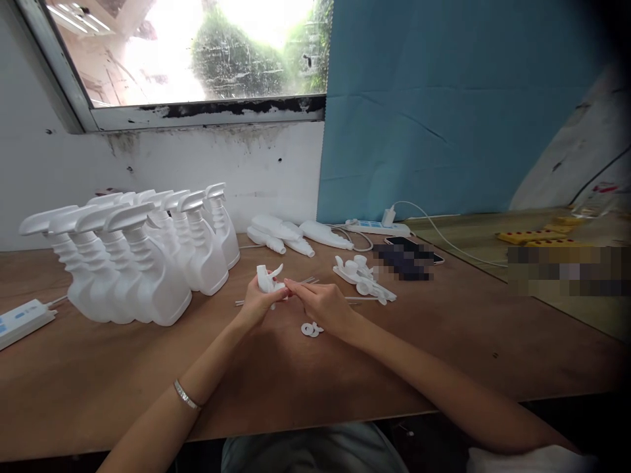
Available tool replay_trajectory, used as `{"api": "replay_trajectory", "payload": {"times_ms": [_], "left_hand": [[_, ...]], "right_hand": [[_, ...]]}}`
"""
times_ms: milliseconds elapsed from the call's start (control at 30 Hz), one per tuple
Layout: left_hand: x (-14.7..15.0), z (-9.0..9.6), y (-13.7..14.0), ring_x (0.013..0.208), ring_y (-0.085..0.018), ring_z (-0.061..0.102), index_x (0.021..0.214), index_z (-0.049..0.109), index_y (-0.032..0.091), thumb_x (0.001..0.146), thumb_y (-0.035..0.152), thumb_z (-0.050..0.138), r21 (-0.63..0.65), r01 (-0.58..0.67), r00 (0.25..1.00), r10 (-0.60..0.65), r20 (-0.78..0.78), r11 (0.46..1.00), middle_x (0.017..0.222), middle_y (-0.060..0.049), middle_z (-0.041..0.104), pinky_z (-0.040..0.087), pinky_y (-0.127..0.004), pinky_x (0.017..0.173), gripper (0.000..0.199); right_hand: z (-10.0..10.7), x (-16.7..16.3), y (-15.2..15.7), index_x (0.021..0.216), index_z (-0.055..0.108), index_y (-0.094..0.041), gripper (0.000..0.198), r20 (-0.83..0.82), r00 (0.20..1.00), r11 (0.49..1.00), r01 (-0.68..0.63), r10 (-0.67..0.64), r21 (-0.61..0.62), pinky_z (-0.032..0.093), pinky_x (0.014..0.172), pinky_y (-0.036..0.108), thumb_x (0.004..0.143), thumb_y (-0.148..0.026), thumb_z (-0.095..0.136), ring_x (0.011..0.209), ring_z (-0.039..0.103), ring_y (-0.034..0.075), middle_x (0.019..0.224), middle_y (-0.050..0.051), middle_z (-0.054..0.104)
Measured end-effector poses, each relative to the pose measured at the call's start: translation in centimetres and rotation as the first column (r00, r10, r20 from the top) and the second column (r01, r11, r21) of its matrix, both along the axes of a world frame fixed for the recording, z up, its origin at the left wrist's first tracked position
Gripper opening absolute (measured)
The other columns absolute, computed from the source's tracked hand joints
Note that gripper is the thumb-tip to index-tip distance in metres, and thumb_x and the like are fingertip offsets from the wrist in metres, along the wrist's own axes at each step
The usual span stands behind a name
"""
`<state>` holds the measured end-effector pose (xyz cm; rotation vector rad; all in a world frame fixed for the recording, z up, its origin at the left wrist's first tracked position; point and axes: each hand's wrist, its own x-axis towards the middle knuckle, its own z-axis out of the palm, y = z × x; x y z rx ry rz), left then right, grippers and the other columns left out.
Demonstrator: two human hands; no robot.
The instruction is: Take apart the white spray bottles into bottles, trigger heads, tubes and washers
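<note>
While the left hand (259,303) grips a white trigger sprayer head (267,278) above the middle of the wooden table (98,381), the right hand (323,305) meets it from the other side, its fingertips (290,285) pinched together at the head's lower end; what they pinch is too small to make out. Thin clear tubes (308,281) lie on the table just behind the hands, and small white rings (310,329) lie just below the right hand. Near to the right sits a pile of loose sprayer heads (362,276). To the left stands a cluster of assembled white spray bottles (142,263), upright. Empty bottles (283,233) lie on their sides by the wall, beside a power strip (379,227).
</note>
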<state>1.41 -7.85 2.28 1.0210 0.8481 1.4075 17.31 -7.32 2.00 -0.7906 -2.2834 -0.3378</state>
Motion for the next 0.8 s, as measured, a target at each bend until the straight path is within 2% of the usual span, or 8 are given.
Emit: {"api": "replay_trajectory", "payload": {"times_ms": [100, 233, 433, 633, 800], "left_hand": [[0.9, -0.5, -0.3, 0.062, -0.012, 0.059, 0.077, 0.049, 0.013, 0.053, 0.017, 0.075, -0.119, -0.014, 0.991, 0.030, 0.133, 0.993, 0.070, -0.002, 0.061, 0.050, -0.022, 0.057, 0.036], [1.5, -0.9, -0.6, 0.063, -0.009, 0.058, 0.073, 0.055, 0.011, 0.061, 0.020, 0.070, -0.167, 0.026, 0.978, 0.010, 0.207, 0.986, 0.072, -0.003, 0.060, 0.050, -0.018, 0.060, 0.022], [1.0, -1.3, -0.4, 0.062, -0.007, 0.055, 0.073, 0.059, 0.010, 0.063, 0.016, 0.070, -0.207, 0.060, 0.970, -0.008, 0.243, 0.977, 0.070, -0.002, 0.059, 0.049, -0.014, 0.056, 0.016], [0.5, -1.7, -0.1, 0.065, -0.009, 0.057, 0.075, 0.061, 0.010, 0.062, 0.016, 0.073, -0.231, 0.115, 0.969, -0.058, 0.238, 0.966, 0.073, -0.003, 0.061, 0.051, -0.015, 0.058, 0.019], [0.5, -2.2, 0.0, 0.063, -0.010, 0.058, 0.078, 0.061, 0.011, 0.060, 0.016, 0.074, -0.254, 0.137, 0.973, -0.082, 0.215, 0.957, 0.071, -0.003, 0.061, 0.051, -0.016, 0.056, 0.023]], "right_hand": [[-0.4, -0.2, -0.1, 0.112, 0.054, -0.015, 0.037, 0.010, 1.000, 0.997, 0.026, -0.027, 0.069, 0.050, 0.063, 0.021, 0.080, -0.004, 0.038, 0.089, 0.063, 0.015, 0.107, 0.008, 0.063], [-0.6, -0.3, 0.0, 0.112, 0.054, -0.013, 0.034, 0.050, 0.997, 0.990, 0.047, -0.055, 0.136, 0.049, 0.061, 0.022, 0.082, -0.006, 0.040, 0.086, 0.064, 0.016, 0.110, 0.011, 0.061], [-0.6, -0.4, 0.1, 0.108, 0.056, -0.014, 0.027, 0.158, 0.982, 0.981, 0.074, -0.103, 0.181, 0.044, 0.053, 0.021, 0.085, -0.010, 0.041, 0.067, 0.062, 0.013, 0.086, 0.007, 0.068], [-1.1, -0.6, 0.3, 0.101, 0.056, -0.011, 0.025, 0.142, 0.989, 0.981, 0.010, -0.038, 0.194, 0.049, 0.075, 0.028, 0.086, -0.009, 0.036, 0.091, 0.058, 0.017, 0.110, 0.012, 0.060], [-1.6, -0.5, 0.7, 0.086, 0.058, -0.013, 0.022, 0.093, 0.995, 0.980, -0.044, 0.027, 0.192, 0.051, 0.075, 0.029, 0.086, -0.011, 0.037, 0.092, 0.059, 0.017, 0.115, 0.014, 0.057]]}}
